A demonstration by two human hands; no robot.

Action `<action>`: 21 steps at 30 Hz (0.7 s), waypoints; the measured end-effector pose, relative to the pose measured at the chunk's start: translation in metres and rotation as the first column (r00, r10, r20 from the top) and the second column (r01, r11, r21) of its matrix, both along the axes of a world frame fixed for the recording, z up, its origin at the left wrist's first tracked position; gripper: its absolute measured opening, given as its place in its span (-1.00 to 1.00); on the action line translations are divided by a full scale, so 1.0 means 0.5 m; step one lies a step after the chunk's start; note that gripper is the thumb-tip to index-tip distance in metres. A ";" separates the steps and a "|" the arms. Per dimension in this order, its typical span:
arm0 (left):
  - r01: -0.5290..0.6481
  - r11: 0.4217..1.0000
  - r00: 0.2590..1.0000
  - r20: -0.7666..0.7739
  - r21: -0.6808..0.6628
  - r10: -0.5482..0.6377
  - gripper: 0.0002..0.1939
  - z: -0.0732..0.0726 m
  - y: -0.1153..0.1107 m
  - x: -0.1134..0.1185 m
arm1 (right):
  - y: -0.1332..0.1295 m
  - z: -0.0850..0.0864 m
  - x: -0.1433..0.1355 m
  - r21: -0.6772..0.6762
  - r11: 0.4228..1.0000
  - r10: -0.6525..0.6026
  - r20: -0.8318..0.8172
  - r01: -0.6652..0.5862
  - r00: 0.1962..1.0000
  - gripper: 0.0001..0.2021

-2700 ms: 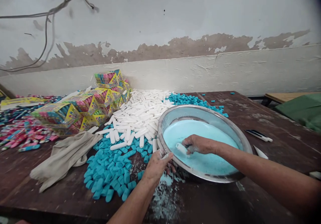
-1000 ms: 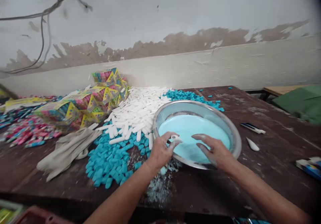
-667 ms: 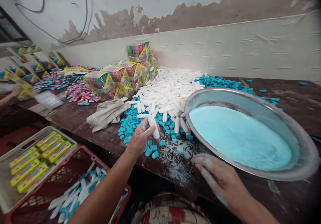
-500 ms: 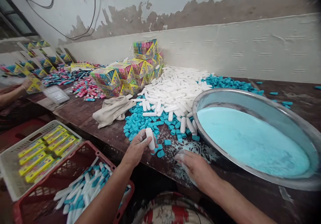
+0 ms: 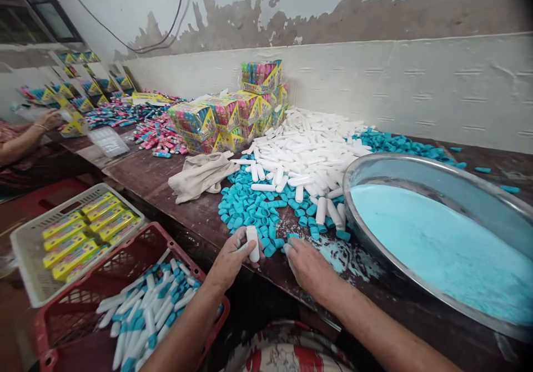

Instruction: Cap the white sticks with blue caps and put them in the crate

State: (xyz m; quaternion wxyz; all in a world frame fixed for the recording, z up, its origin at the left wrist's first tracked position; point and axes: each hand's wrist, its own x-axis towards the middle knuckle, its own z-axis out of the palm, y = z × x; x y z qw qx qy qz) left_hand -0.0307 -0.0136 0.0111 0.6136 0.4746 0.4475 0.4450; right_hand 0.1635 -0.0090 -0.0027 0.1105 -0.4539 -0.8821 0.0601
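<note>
My left hand [image 5: 234, 255] grips a white plastic tube [image 5: 252, 244] upright between thumb and fingers, above the table's front edge. To its right, my right hand [image 5: 310, 266] is closed, with its fingertips on a blue cap [image 5: 293, 236]; part of the cap is hidden by the fingers. Just beyond both hands lies a spread of loose blue caps [image 5: 245, 202]. Behind them rises a heap of white tubes [image 5: 312, 139]. A wide metal basin [image 5: 353, 216] holding light-blue powder [image 5: 433, 244] stands to the right of my right hand.
Below left, a red crate [image 5: 156, 230] contains capped tubes [image 5: 145, 311], beside a white basket [image 5: 25, 266] of yellow boxes [image 5: 75, 255]. A cloth [image 5: 202, 177] and wrapped display boxes [image 5: 225, 116] are on the table. At far left another person's arm [image 5: 25, 144] reaches over the table.
My right hand has moved left and forward, from the powder-dusted table to a blue cap, and its fingers have closed. My left hand still holds the white tube. The view has shifted slightly.
</note>
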 end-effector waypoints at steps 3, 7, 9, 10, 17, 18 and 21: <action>0.090 0.996 0.995 -0.034 0.027 -0.089 -0.74 0.003 -0.008 0.005 | 0.006 -0.003 0.018 -0.136 0.986 -0.129 -0.263 0.095 0.956 -0.80; 0.273 0.959 0.960 -0.076 0.070 -0.268 -0.73 0.011 -0.019 0.025 | -0.008 0.017 0.037 -0.294 0.953 -0.238 -0.581 0.072 0.778 -0.90; 0.332 0.940 0.941 -0.093 0.079 -0.325 -0.75 0.015 -0.024 0.039 | -0.022 0.028 0.042 -0.328 0.944 -0.256 -0.699 0.019 0.667 -0.91; 0.359 0.930 0.931 -0.109 0.080 -0.350 -0.77 0.018 -0.026 0.047 | -0.029 0.032 0.043 -0.353 0.935 -0.274 -0.749 -0.014 0.604 -0.91; 0.448 0.884 0.852 -0.364 0.132 -0.377 -0.85 0.034 -0.028 0.090 | -0.058 0.040 0.054 -0.585 0.808 -0.537 -0.781 -0.072 0.317 -0.80; 0.456 0.880 0.842 -0.385 0.136 -0.377 -0.84 0.035 -0.028 0.094 | -0.059 0.040 0.058 -0.610 0.788 -0.552 -0.759 -0.080 0.345 -0.78; 0.499 0.860 0.813 -0.400 0.106 -0.423 -0.83 0.033 -0.026 0.100 | -0.057 0.043 0.078 -0.635 0.766 -0.537 -0.719 -0.102 0.441 -0.75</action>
